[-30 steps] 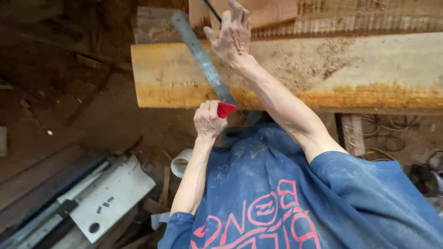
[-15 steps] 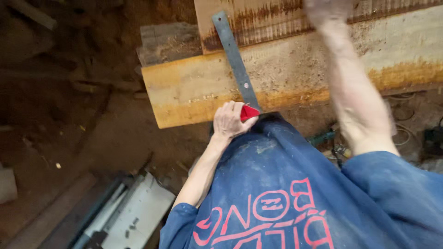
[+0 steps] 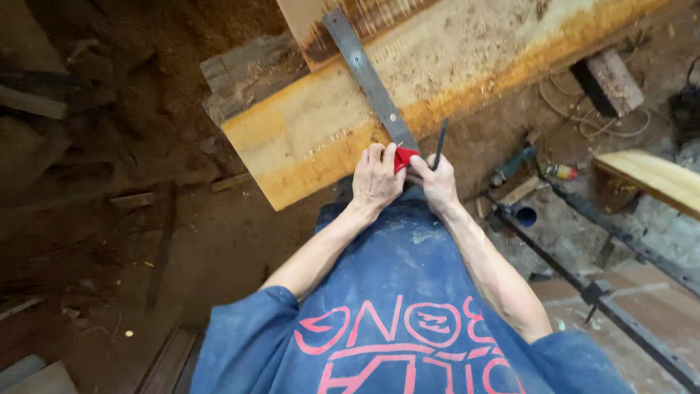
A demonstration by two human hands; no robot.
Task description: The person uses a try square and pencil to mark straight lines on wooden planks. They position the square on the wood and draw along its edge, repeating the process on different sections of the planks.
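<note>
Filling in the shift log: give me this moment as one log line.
left hand: on red piece | right hand: holds dark pencil, touches red piece | metal strip: flat across plank

We are seeing a dirt floor (image 3: 109, 219) lying dark and littered with wood scraps on the left. To the right, a blue-topped can (image 3: 525, 216) is sitting near a green tool (image 3: 514, 164), with a pale plank (image 3: 652, 179) lying beyond. We are also seeing a coiled cord (image 3: 583, 109) resting beside a wooden block (image 3: 609, 80).
</note>
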